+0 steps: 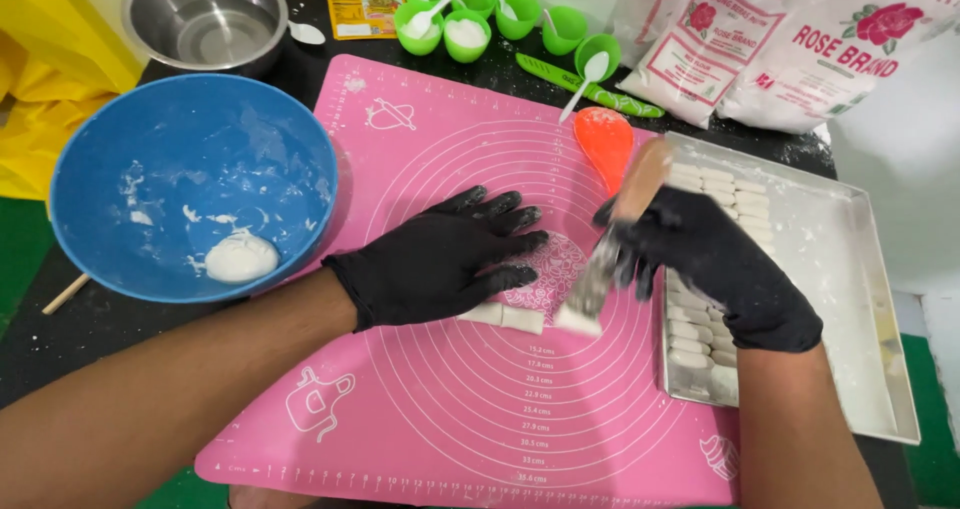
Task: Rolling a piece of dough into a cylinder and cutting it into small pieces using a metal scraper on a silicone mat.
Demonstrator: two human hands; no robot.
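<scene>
Dough [505, 316] strip lies pinned under flat, open left hand [450, 259]; right hand [700, 254] grips scraper [610, 259], mid-cut; next needs a straight downward press.

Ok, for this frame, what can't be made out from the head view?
- Dough strip on the pink mat: mostly hidden under the left hand, so its length is unclear.
- Scraper blade in the right hand: motion-blurred; contact with the dough uncertain.
- Tray of cut pieces: partly covered by the right hand and wrist, so no count.
- Metal bowl: cut off by the top edge.
</scene>
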